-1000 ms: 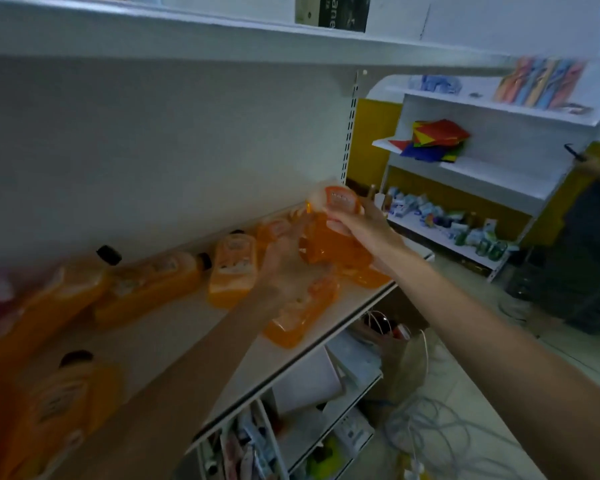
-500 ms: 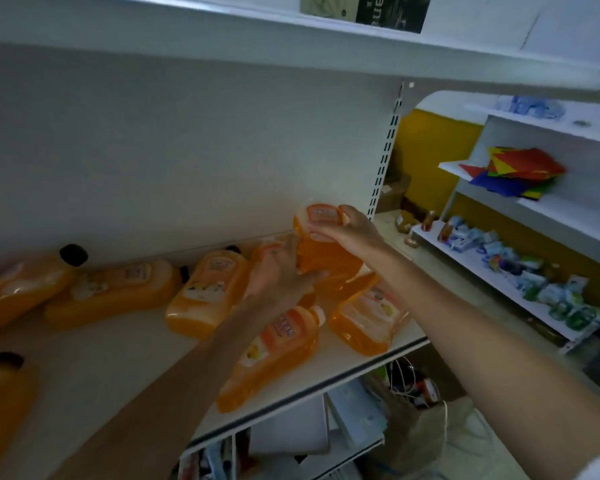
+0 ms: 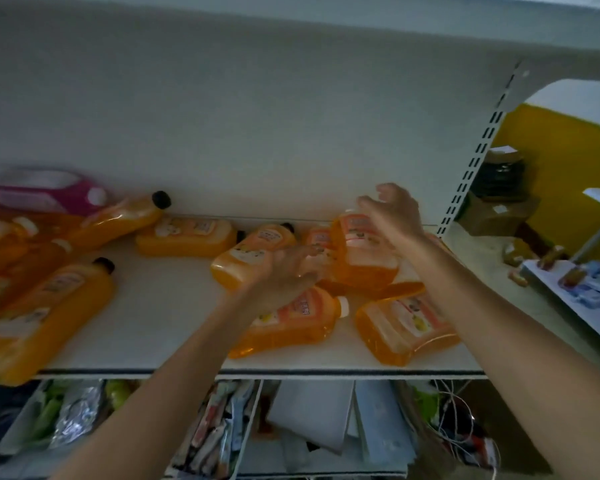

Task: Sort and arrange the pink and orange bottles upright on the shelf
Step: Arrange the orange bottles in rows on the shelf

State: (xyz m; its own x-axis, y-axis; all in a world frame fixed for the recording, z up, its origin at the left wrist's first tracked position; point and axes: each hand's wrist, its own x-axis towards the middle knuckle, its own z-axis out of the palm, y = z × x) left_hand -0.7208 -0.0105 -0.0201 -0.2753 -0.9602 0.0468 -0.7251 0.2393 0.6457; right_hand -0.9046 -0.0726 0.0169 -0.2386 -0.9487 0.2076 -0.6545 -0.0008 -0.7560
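Note:
Several orange bottles lie on their sides across the white shelf (image 3: 160,306). One orange bottle (image 3: 361,261) stands nearly upright at the back right, propped among the others. My right hand (image 3: 394,216) hovers at its top right with fingers spread, the palm against the bottle's shoulder. My left hand (image 3: 284,275) reaches in with fairly straight fingers in front of a smaller orange bottle (image 3: 317,237), above a lying white-capped bottle (image 3: 291,323). Another orange bottle (image 3: 402,327) lies near the front right edge. A pink bottle (image 3: 45,192) lies at the far left back.
A slotted shelf upright (image 3: 475,161) bounds the shelf on the right. The shelf below holds packets (image 3: 219,431), papers (image 3: 312,410) and loose wires (image 3: 454,410). Another white shelf with small goods (image 3: 589,289) stands to the right before a yellow wall.
My right hand has loosened from gripping the bottle's top to spread fingers; the bottle now stands on the shelf. The view has swung left, bringing the pink bottle into sight.

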